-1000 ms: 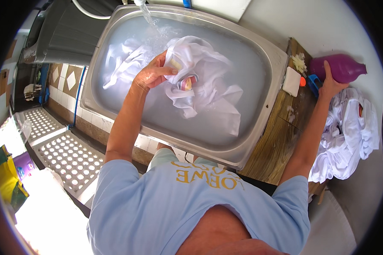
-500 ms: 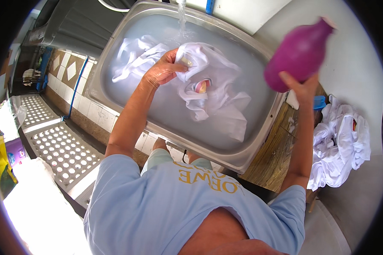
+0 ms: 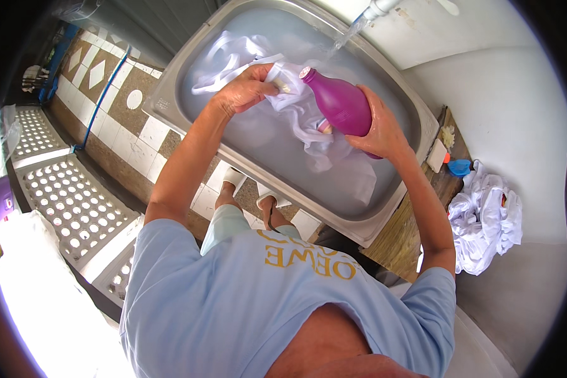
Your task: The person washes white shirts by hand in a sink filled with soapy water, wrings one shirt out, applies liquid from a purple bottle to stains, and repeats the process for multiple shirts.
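Just below the camera, a person in a light blue shirt (image 3: 277,302) stands at a steel basin (image 3: 426,126), both hands out over the water. The right hand (image 3: 381,129) is wrapped around the wide end of a purple bottle (image 3: 340,104), thumb and fingers spread only as far as its girth; the bottle is tilted, neck pointing left. The left hand (image 3: 246,88) pinches a fold of white cloth (image 3: 303,123), thumb close to the fingers. Whether the bottle is capped, or anything is coming out, cannot be told.

A second ago the bottle was off to the right, by the wooden counter (image 3: 390,249); now it has swung in over the basin, its neck near the held fold as seen from above. That appears to bring bottle and cloth together for the work at one spot, with neither hand left free.

Beneath, the cloth trails into cloudy water (image 3: 258,135), with more white fabric (image 3: 233,50) beyond the left hand. Farther right sit a pale block (image 3: 436,155), a blue plastic item (image 3: 458,167) and a white laundry pile (image 3: 488,217). At the far side, a tap (image 3: 379,7) runs.
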The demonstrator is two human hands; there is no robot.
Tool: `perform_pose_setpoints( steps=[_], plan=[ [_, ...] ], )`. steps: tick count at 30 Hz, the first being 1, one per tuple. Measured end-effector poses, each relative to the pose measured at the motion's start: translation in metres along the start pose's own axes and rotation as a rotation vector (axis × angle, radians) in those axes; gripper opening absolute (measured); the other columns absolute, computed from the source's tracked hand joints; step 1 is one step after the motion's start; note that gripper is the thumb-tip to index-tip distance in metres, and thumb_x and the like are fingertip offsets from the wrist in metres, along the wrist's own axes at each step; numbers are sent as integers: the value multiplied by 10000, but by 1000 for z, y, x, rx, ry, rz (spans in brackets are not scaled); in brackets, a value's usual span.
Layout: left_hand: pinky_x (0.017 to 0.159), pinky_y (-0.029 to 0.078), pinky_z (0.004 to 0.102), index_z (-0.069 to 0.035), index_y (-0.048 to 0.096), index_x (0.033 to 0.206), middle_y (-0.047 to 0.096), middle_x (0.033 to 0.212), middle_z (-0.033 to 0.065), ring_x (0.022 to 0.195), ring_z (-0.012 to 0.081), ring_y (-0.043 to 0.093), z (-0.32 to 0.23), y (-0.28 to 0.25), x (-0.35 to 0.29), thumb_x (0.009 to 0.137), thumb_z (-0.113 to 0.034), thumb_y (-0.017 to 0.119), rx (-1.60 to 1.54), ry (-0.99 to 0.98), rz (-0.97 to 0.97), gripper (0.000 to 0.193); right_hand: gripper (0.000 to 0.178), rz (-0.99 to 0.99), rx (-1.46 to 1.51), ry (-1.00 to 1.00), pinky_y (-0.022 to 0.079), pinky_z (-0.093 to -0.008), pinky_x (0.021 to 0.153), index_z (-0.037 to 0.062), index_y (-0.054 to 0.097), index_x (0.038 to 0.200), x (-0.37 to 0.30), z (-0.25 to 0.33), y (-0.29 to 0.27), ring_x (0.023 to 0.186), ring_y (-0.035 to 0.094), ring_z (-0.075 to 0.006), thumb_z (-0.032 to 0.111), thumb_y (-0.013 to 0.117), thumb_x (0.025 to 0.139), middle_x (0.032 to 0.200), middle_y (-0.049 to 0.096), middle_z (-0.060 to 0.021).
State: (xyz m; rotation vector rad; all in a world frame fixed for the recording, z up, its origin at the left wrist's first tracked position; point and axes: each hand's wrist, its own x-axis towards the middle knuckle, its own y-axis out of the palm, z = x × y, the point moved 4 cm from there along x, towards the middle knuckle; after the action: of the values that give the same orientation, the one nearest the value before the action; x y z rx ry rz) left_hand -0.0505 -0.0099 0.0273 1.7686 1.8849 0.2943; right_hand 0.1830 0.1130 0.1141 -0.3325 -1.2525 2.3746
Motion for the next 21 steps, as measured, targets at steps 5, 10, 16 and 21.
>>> perform_pose_setpoints(
  steps=[5,10,16,21],
  plan=[
    [947,446,309,-28,590,1185,648,1098,54,1024,156,603,1,1,0,724,115,528,-36,6,37,487,853,56,-129,9,478,-438,874,117,388,1331,11,11,-2,1026,560,-391,188,740,558,1147,550,-204],
    [937,454,297,-42,593,1189,649,1096,54,1016,154,606,7,-2,3,725,105,523,-69,-16,10,491,854,86,-243,32,493,-440,841,136,391,1335,15,19,-8,982,576,-391,203,735,556,1117,555,-198],
    [929,463,293,-46,595,1180,653,1082,52,1005,151,610,7,-3,4,730,95,522,-85,-33,12,477,866,125,-320,39,494,-445,832,138,389,1337,20,22,-14,961,583,-380,228,732,546,1074,559,-189],
    [925,471,295,-29,587,1179,654,1079,64,994,162,617,6,-1,4,723,98,518,-114,-38,27,479,869,167,-355,71,493,-449,837,134,389,1334,22,27,-18,968,582,-375,229,732,541,1067,554,-181]
  ],
)
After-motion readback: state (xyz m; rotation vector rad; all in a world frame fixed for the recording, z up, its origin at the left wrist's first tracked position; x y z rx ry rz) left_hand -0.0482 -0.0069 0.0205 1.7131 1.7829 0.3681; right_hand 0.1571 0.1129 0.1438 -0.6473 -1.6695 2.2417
